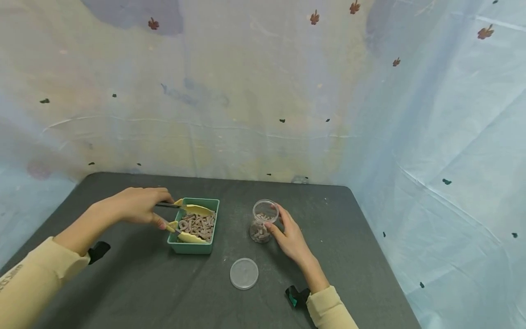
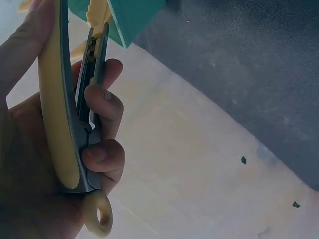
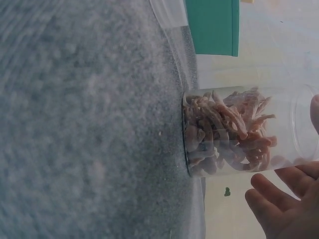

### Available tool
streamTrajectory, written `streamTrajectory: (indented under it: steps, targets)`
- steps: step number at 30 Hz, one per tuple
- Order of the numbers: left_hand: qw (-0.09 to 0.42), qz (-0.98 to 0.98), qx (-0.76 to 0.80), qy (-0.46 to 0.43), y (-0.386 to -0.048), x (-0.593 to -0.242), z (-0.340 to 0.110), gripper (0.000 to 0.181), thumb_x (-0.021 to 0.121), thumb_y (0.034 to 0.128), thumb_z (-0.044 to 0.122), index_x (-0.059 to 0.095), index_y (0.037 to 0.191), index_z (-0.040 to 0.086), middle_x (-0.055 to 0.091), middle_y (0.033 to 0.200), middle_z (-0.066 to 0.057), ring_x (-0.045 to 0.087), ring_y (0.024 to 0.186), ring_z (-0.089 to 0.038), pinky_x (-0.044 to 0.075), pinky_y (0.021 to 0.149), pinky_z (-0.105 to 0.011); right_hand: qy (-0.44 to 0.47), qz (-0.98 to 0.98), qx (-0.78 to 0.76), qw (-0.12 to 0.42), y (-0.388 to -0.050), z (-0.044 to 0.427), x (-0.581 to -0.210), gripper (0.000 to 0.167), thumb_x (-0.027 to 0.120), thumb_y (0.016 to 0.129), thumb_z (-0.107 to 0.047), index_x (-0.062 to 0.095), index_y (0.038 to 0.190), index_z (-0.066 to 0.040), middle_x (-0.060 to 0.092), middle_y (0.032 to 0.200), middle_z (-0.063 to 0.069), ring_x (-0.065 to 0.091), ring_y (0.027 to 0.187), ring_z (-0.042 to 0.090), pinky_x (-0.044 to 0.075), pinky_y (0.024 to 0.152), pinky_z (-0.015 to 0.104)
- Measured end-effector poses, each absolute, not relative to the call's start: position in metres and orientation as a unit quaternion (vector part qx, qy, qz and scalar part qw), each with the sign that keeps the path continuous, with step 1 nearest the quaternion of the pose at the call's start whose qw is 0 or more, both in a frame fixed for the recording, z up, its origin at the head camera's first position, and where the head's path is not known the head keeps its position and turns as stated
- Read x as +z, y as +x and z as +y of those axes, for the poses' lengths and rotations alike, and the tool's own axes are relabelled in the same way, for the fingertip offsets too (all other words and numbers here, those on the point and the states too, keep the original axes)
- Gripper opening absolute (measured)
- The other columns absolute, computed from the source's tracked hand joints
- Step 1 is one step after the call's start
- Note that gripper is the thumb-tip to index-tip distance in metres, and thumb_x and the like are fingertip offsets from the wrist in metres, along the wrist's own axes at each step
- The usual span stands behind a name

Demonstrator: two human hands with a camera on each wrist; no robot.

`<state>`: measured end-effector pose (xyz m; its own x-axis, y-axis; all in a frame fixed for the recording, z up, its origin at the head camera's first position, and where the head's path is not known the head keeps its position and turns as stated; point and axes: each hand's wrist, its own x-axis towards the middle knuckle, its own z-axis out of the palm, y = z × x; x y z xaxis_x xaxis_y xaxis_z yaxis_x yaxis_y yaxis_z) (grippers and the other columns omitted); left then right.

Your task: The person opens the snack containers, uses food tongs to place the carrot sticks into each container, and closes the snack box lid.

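Note:
My left hand grips a pair of yellow-and-grey tongs, its fingers curled round the handles in the left wrist view. The spread yellow tong tips reach into a green rectangular box. Greyish-brown curled strips fill much of that box, between the tips. At the right, a clear round jar stands upright on the table, partly filled with similar strips. My right hand holds the jar near its uncovered rim, thumb and fingers on opposite sides.
A round translucent lid lies flat on the dark table, between box and jar and closer to me. Behind the table hangs a pale patterned sheet, which continues along the right side.

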<state>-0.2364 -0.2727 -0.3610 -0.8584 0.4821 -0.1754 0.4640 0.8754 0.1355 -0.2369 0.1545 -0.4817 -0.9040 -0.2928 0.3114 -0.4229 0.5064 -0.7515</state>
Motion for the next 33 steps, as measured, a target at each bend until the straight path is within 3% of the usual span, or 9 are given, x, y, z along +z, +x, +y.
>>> streamTrajectory:
  steps: [11,19,33]
  targets:
    - [0.077,0.961,0.058,0.259,-0.231,-0.367,-0.281,0.063,0.079,0.083,0.062,0.069,0.125,0.017,0.065,0.131,-0.011,0.069,0.105,-0.032,0.055,0.078,-0.054,0.211,-0.866,0.447,0.075,-0.237,0.153,-0.482,0.067,0.063,0.106,-0.039,0.037,0.161,-0.013,0.048,0.157,0.009,0.052,0.141,0.036,0.044,0.111,0.054]
    - [0.04,0.961,0.068,0.264,-0.228,-0.372,-0.287,0.046,0.081,0.0851,0.055,0.071,0.117,0.023,0.071,0.118,0.001,0.069,0.086,-0.016,0.054,0.065,-0.04,0.207,-0.865,0.451,0.075,-0.238,0.154,-0.484,0.066,0.064,0.105,-0.037,0.037,0.161,-0.013,0.049,0.156,0.008,0.055,0.138,0.037,0.045,0.11,0.054]
    - [0.006,0.966,0.081,0.245,-0.214,-0.362,-0.288,0.031,0.082,0.0851,0.053,0.073,0.105,0.031,0.071,0.101,0.014,0.058,0.074,-0.002,0.045,0.059,-0.031,0.212,-0.862,0.453,0.083,-0.238,0.153,-0.483,0.065,0.066,0.105,-0.033,0.039,0.159,-0.011,0.05,0.155,0.011,0.056,0.135,0.038,0.046,0.11,0.053]
